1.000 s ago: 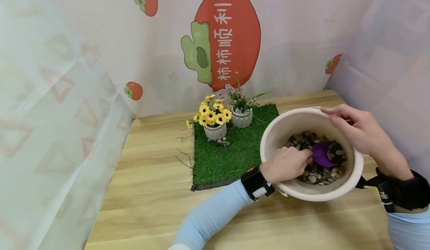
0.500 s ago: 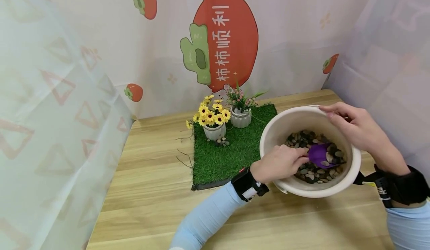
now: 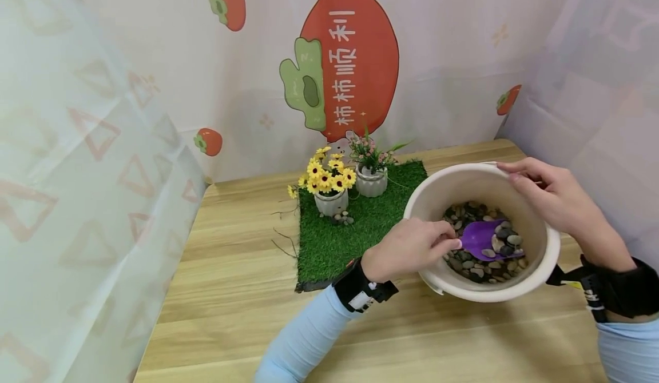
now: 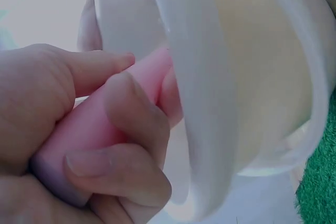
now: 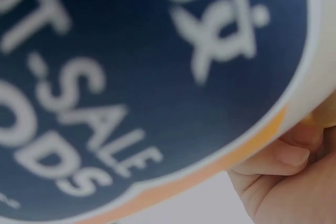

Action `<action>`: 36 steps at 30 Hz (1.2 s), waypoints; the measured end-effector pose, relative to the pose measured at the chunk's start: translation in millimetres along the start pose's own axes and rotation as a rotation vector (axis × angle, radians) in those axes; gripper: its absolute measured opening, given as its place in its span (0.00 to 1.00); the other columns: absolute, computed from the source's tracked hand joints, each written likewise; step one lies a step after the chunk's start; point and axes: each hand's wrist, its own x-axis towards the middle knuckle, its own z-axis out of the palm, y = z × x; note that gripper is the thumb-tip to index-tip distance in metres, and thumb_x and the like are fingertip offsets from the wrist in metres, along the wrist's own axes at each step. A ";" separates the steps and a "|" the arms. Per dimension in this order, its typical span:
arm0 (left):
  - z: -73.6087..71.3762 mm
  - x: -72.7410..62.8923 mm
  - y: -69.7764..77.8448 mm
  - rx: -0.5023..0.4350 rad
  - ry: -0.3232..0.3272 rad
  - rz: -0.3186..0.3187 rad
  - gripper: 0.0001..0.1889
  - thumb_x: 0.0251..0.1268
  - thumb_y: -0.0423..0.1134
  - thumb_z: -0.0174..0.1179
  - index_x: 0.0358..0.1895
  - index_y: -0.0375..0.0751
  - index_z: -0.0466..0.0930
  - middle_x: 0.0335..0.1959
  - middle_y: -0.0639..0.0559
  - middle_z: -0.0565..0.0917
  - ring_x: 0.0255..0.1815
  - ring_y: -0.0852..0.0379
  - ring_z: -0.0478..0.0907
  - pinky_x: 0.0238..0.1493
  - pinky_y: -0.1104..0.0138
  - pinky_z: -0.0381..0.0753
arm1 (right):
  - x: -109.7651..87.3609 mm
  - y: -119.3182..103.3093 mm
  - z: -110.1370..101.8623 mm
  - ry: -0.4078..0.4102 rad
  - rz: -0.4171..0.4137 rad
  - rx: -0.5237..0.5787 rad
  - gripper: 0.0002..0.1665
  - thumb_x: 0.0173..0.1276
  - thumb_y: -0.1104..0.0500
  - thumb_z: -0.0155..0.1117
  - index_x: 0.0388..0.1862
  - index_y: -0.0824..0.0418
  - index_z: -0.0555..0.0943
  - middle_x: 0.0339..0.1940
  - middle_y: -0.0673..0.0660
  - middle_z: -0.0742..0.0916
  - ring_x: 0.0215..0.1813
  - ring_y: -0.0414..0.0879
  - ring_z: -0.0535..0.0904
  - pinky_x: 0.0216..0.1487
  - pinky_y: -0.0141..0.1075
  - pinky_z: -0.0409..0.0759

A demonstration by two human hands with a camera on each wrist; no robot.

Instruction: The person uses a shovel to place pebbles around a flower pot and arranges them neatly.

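Scoop (image 3: 476, 237) points right (axis crosswise).

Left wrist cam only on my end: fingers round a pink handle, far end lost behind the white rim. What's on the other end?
Observer: Head view shows a purple scoop blade there, with several pebbles lying on it.
Operator: OK. That green turf at my right edge, anything standing on it?
Observer: Yes, a pot of yellow flowers and a pot of pink flowers.
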 end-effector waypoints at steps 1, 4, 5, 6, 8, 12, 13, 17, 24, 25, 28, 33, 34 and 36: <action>-1.5 -2.6 -1.3 -0.015 0.005 -0.006 0.14 0.75 0.52 0.52 0.49 0.51 0.83 0.29 0.65 0.82 0.18 0.75 0.70 0.21 0.82 0.65 | 0.0 1.3 -0.2 0.003 0.000 0.002 0.15 0.73 0.68 0.54 0.55 0.67 0.81 0.45 0.24 0.82 0.34 0.27 0.78 0.33 0.18 0.71; -6.1 -12.5 -6.4 -0.066 0.027 -0.013 0.13 0.75 0.51 0.53 0.46 0.50 0.83 0.31 0.63 0.86 0.20 0.76 0.73 0.22 0.83 0.67 | -0.6 4.0 -1.6 0.013 0.010 0.007 0.14 0.73 0.68 0.54 0.54 0.67 0.82 0.45 0.24 0.82 0.34 0.26 0.78 0.33 0.18 0.71; -7.9 -16.0 -8.1 -0.082 0.036 -0.015 0.13 0.75 0.50 0.53 0.46 0.49 0.83 0.33 0.62 0.87 0.22 0.77 0.75 0.22 0.84 0.68 | -1.2 4.4 -2.4 0.014 0.012 0.008 0.14 0.73 0.68 0.54 0.54 0.67 0.82 0.45 0.24 0.82 0.34 0.26 0.78 0.33 0.18 0.71; -9.8 -19.2 -9.8 -0.100 0.045 -0.018 0.12 0.75 0.50 0.53 0.46 0.49 0.83 0.34 0.61 0.88 0.24 0.77 0.77 0.23 0.84 0.69 | -1.6 4.7 -3.2 0.016 0.014 0.012 0.15 0.73 0.68 0.54 0.54 0.67 0.82 0.45 0.24 0.82 0.34 0.26 0.78 0.33 0.18 0.71; -14.6 -25.4 -12.9 -0.126 0.065 -0.022 0.12 0.75 0.49 0.53 0.47 0.49 0.83 0.36 0.59 0.89 0.28 0.76 0.80 0.26 0.85 0.70 | -2.2 4.6 -3.9 0.021 0.023 0.011 0.14 0.73 0.68 0.55 0.54 0.67 0.82 0.44 0.24 0.82 0.34 0.26 0.78 0.33 0.18 0.71; -26.8 -35.9 -16.8 -0.143 0.093 -0.049 0.12 0.75 0.48 0.53 0.48 0.49 0.84 0.33 0.60 0.88 0.26 0.76 0.77 0.27 0.84 0.69 | -1.1 3.7 -4.4 0.027 0.040 0.005 0.14 0.73 0.67 0.56 0.53 0.66 0.82 0.42 0.23 0.82 0.33 0.26 0.78 0.32 0.18 0.71; -29.9 -38.9 -17.5 -0.137 0.096 -0.057 0.12 0.75 0.48 0.53 0.48 0.49 0.84 0.30 0.61 0.86 0.22 0.76 0.74 0.25 0.83 0.67 | -0.5 3.4 -4.1 0.026 0.045 -0.003 0.14 0.73 0.67 0.56 0.53 0.65 0.82 0.42 0.23 0.82 0.33 0.26 0.77 0.31 0.18 0.70; -41.0 -53.6 -21.8 -0.111 0.126 -0.085 0.12 0.74 0.50 0.54 0.48 0.50 0.83 0.18 0.63 0.74 0.14 0.71 0.61 0.20 0.79 0.59 | 1.5 3.3 -1.6 0.016 0.061 -0.015 0.14 0.73 0.65 0.56 0.53 0.65 0.82 0.40 0.22 0.81 0.32 0.26 0.77 0.30 0.19 0.70; -57.5 -79.1 -32.2 -0.110 0.148 -0.159 0.12 0.74 0.50 0.54 0.46 0.51 0.84 0.12 0.63 0.63 0.11 0.68 0.56 0.19 0.75 0.57 | 2.1 7.9 -1.4 0.022 0.065 -0.001 0.13 0.73 0.66 0.56 0.52 0.64 0.82 0.41 0.21 0.81 0.32 0.25 0.77 0.28 0.19 0.71; -59.5 -81.9 -33.7 -0.105 0.147 -0.167 0.12 0.74 0.50 0.54 0.46 0.51 0.84 0.11 0.63 0.63 0.11 0.68 0.56 0.19 0.74 0.56 | 2.2 8.4 -1.7 0.026 0.062 0.001 0.13 0.73 0.66 0.56 0.52 0.63 0.83 0.40 0.21 0.81 0.32 0.24 0.77 0.27 0.20 0.71; -64.4 -89.1 -38.1 -0.085 0.156 -0.180 0.12 0.74 0.50 0.54 0.46 0.51 0.84 0.12 0.63 0.63 0.12 0.68 0.56 0.19 0.74 0.56 | 3.2 9.3 -2.1 0.035 0.060 0.013 0.13 0.72 0.67 0.56 0.52 0.62 0.83 0.39 0.22 0.82 0.31 0.24 0.77 0.27 0.19 0.71; -69.8 -103.5 -47.1 -0.066 0.182 -0.208 0.11 0.73 0.50 0.56 0.44 0.50 0.84 0.12 0.63 0.63 0.13 0.68 0.54 0.20 0.74 0.55 | 4.4 10.8 -0.6 0.032 0.074 0.024 0.14 0.72 0.67 0.57 0.52 0.60 0.84 0.36 0.24 0.83 0.30 0.25 0.77 0.26 0.20 0.71; -70.4 -106.6 -49.4 -0.065 0.184 -0.215 0.11 0.73 0.49 0.56 0.44 0.50 0.84 0.12 0.63 0.62 0.12 0.68 0.54 0.20 0.74 0.55 | 4.3 11.3 -0.7 0.034 0.079 0.027 0.14 0.72 0.67 0.57 0.52 0.59 0.84 0.35 0.25 0.83 0.29 0.25 0.77 0.25 0.20 0.71; -71.1 -112.7 -54.3 -0.078 0.179 -0.242 0.11 0.73 0.49 0.56 0.45 0.50 0.84 0.12 0.63 0.61 0.12 0.68 0.52 0.19 0.74 0.54 | 4.1 12.8 -1.3 0.041 0.088 0.022 0.14 0.72 0.67 0.57 0.52 0.58 0.84 0.34 0.24 0.83 0.29 0.25 0.76 0.25 0.20 0.70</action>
